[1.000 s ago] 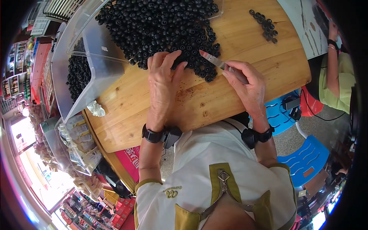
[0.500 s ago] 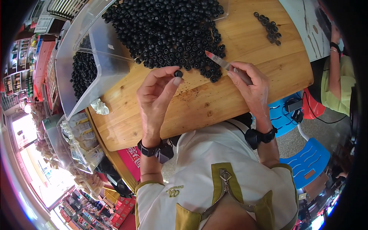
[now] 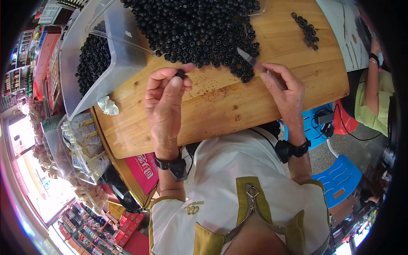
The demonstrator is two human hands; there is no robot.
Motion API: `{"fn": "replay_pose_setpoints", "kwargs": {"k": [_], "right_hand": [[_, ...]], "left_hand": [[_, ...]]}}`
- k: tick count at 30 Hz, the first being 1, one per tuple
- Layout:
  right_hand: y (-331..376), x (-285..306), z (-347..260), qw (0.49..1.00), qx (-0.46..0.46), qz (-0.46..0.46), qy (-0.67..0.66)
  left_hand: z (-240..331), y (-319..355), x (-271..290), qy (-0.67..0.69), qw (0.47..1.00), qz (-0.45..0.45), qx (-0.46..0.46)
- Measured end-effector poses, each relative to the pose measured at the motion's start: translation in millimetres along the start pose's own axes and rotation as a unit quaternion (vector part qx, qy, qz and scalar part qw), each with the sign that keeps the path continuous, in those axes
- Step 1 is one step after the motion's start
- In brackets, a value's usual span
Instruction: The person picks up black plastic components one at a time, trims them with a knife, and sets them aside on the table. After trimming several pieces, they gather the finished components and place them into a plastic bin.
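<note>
Black caps (image 3: 199, 29) piled on table (image 3: 272, 93), far side of both hands. Left hand (image 3: 163, 100) pinches one small cap (image 3: 180, 74), lifted. Right hand (image 3: 285, 87) closed around thin blade tool (image 3: 250, 60), tip pointing up-left toward pile; pinched cap lies left of tip.

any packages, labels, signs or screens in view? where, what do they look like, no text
Clear packets: stacked at table's left edge, pale contents.
Red sign: below table edge by left forearm, rectangular, light lettering.
Boxed goods: lower left, red and yellow.
Small white label: on clear bin wall.
</note>
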State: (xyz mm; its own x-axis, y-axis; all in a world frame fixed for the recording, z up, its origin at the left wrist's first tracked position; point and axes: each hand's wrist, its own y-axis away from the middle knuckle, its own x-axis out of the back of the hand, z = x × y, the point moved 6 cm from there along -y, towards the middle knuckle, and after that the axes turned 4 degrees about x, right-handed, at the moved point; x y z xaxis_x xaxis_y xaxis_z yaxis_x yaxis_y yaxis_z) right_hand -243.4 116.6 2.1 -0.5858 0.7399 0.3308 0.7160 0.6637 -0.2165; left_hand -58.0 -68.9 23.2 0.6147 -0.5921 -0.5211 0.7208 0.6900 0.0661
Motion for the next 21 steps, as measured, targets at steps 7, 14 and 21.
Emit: {"fn": "replay_pose_setpoints", "kwargs": {"k": [7,14,21], "right_hand": [[34,-38,-33,0.973,-0.006,-0.228,0.02],[28,-36,-37,0.983,-0.007,-0.183,-0.03],[17,-50,-61,0.977,0.043,-0.182,-0.098]], "left_hand": [[37,9,26,-0.045,0.994,0.051,-0.086],[27,24,24,-0.015,0.997,0.058,-0.042],[-13,36,16,0.071,0.996,0.043,0.024]]}}
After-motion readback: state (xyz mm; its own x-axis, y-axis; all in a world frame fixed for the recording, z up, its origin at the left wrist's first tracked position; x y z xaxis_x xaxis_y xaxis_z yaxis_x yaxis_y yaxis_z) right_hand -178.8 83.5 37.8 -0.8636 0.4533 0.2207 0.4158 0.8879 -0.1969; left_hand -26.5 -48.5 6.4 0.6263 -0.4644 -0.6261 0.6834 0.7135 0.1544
